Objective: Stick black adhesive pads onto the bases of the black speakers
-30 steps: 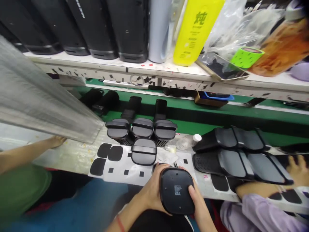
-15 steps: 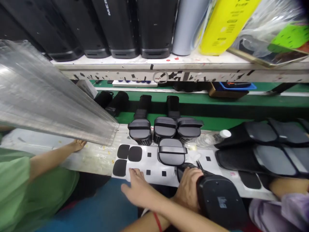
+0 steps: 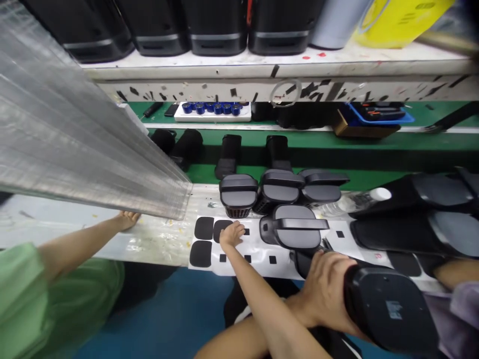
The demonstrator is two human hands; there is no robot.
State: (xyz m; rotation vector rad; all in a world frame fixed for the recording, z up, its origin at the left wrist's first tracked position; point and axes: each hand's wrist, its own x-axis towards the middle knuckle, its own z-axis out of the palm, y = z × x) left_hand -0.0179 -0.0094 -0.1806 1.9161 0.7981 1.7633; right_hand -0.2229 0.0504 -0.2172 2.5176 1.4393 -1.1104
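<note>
My forearms cross, the right one over the left. My left hand wraps around a long black appliance housing, which lies tilted with its rounded-square base and a small pale label facing me. My right hand is over a white backing sheet, fingers stretched and apart, with nothing seen in them. It partly covers one large black pad, beside a small black square sticker. Two more large pads, one of them a lower black pad, lie to its left. A grey-topped unit with a handle lies just right.
Several upright handled units stand behind, near a clear bottle. More black housings lie right. A wrapped silver panel slants in at left. A co-worker's hand rests on the bench there; another person's purple sleeve is at right.
My right hand has moved forward over the backing sheet, its fingers now stretched out. My left hand keeps its hold on the housing. The camera view has shifted.
</note>
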